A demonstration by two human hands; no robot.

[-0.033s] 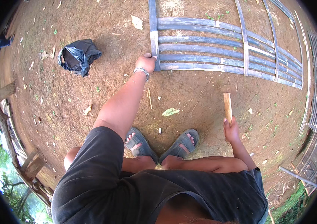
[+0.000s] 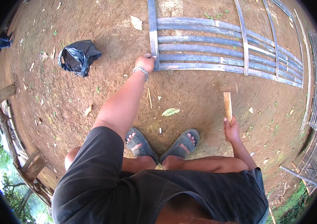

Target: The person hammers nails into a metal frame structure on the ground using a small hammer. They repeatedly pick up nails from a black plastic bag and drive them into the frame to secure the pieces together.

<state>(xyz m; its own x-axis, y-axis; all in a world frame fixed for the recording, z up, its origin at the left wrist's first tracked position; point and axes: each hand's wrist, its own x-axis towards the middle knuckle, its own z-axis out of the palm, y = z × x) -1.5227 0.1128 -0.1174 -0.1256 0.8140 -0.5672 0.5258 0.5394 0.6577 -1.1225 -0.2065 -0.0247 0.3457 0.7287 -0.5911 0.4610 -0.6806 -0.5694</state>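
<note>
On the dirt ground (image 2: 196, 97), ahead and a bit right, a slatted frame (image 2: 192, 48) is laid out, its long slats run left to right and crossed by strips pointed away from the body. The left strip's near end is touched by the left hand (image 2: 144, 62), fingers curled in; whether it's actually gripped can't be told, tbh. A hammer (image 2: 228, 106) is held in the right hand (image 2: 232, 130), fingers wrapped round the wooden handle, which is pointed forward toward the frame, head kinda lost against the dirt. Over left, a crumpled black bag (image 2: 79, 58) can be seen.
</note>
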